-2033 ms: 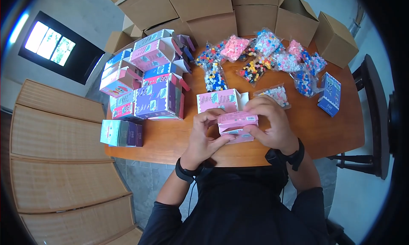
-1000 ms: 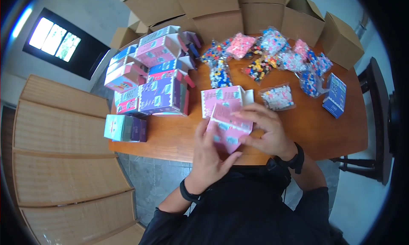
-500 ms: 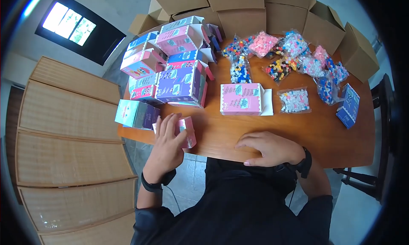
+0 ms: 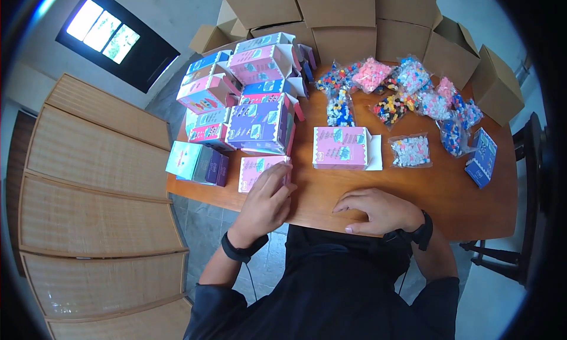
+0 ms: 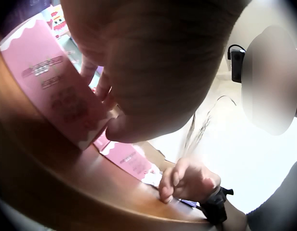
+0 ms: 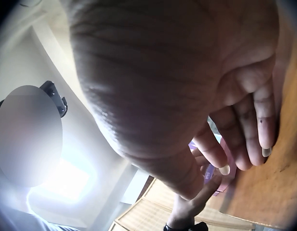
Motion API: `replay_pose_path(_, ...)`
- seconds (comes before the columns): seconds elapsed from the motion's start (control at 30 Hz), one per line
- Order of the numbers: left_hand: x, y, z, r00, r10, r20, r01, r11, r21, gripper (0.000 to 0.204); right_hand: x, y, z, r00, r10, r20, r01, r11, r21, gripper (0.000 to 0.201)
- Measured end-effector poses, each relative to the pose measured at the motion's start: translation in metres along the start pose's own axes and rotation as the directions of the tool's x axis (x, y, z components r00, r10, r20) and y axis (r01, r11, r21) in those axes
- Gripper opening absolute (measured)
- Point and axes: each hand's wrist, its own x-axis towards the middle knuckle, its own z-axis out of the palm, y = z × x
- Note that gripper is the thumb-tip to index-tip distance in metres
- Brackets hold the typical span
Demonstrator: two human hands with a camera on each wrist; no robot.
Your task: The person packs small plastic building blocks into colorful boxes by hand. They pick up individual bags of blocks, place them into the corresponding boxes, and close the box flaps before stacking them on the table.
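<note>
At the near left part of the table, my left hand (image 4: 270, 199) holds a small pink box (image 4: 251, 173) by its right end, fingers at the far corner and thumb on the near side. The left wrist view shows the thumb tip against the end of this pink box (image 5: 52, 79), with the fingers partly hidden behind it. My right hand (image 4: 381, 211) rests at the front table edge, holding nothing, its fingers loosely bent. Beyond it lies another pink box (image 4: 339, 148) with a white flap out to its right.
Several coloured boxes (image 4: 260, 124) are stacked at the left, some with flaps up. Teal and dark purple boxes (image 4: 198, 163) stand beside the pink one. Bags of small coloured pieces (image 4: 410, 151) lie at the back right, near a blue box (image 4: 482, 157). Cardboard cartons (image 4: 342, 44) line the back.
Both hands were handling the pink box at the middle. The left hand has carried it left and set it beside the teal and purple boxes. The right hand has let go and come to rest.
</note>
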Motion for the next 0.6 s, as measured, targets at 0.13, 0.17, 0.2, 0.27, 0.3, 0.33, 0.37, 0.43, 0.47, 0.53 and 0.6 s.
replay_pose_path(0.13, 0.021, 0.011, -0.042, 0.996, 0.041, -0.077, -0.039, 0.999, 0.019, 0.027, -0.002, 0.002, -0.003, 1.0, -0.019, -0.003, 0.019, 0.999, 0.028, 0.039)
replay_pose_path(0.17, 0.03, 0.011, -0.055, 0.995, 0.03, -0.095, -0.027, 0.999, 0.023, 0.028, -0.003, 0.004, -0.002, 0.999, -0.032, -0.021, 0.033, 0.999, 0.017, 0.038)
replay_pose_path(0.2, 0.04, 0.008, -0.066, 0.993, -0.027, -0.114, 0.033, 0.998, 0.048, 0.028, -0.003, 0.005, -0.001, 0.998, -0.047, -0.037, 0.047, 0.999, 0.004, 0.037)
replay_pose_path(0.27, 0.066, 0.0, -0.087, 0.989, -0.076, -0.125, 0.086, 0.993, 0.075, 0.026, -0.003, 0.003, -0.002, 0.998, -0.033, -0.053, 0.035, 0.999, 0.03, 0.034)
replay_pose_path(0.3, 0.082, -0.006, -0.095, 0.991, -0.067, -0.113, 0.076, 0.994, 0.077, 0.024, -0.003, 0.002, -0.003, 0.998, -0.003, -0.055, 0.006, 0.998, 0.068, 0.033)
replay_pose_path(0.33, 0.095, -0.015, -0.097, 0.99, -0.08, -0.117, 0.084, 0.996, 0.034, 0.021, -0.003, 0.0, -0.003, 0.998, 0.029, -0.057, -0.022, 0.994, 0.107, 0.031)
replay_pose_path(0.37, 0.109, -0.023, -0.096, 0.997, -0.058, -0.052, 0.061, 0.996, 0.067, 0.019, -0.003, 0.0, -0.004, 0.997, 0.024, -0.078, -0.015, 0.994, 0.111, 0.03)
replay_pose_path(0.43, 0.138, -0.038, -0.09, 0.996, -0.019, 0.084, 0.008, 0.992, 0.126, 0.016, -0.004, 0.001, -0.005, 0.993, 0.017, -0.12, -0.003, 0.992, 0.122, 0.028)
replay_pose_path(0.47, 0.153, -0.045, -0.084, 0.971, 0.034, 0.236, -0.082, 0.977, 0.197, 0.019, -0.005, 0.001, -0.006, 0.993, 0.025, -0.115, -0.012, 0.993, 0.114, 0.028)
replay_pose_path(0.53, 0.181, -0.052, -0.066, 0.846, 0.091, 0.526, -0.279, 0.915, 0.29, 0.025, -0.006, 0.0, -0.008, 0.994, 0.041, -0.098, -0.032, 0.995, 0.098, 0.028)
replay_pose_path(0.6, 0.202, -0.05, -0.038, 0.751, -0.218, 0.624, -0.128, 0.878, 0.461, 0.026, -0.007, 0.001, -0.008, 0.994, 0.021, -0.11, -0.011, 0.996, 0.093, 0.028)
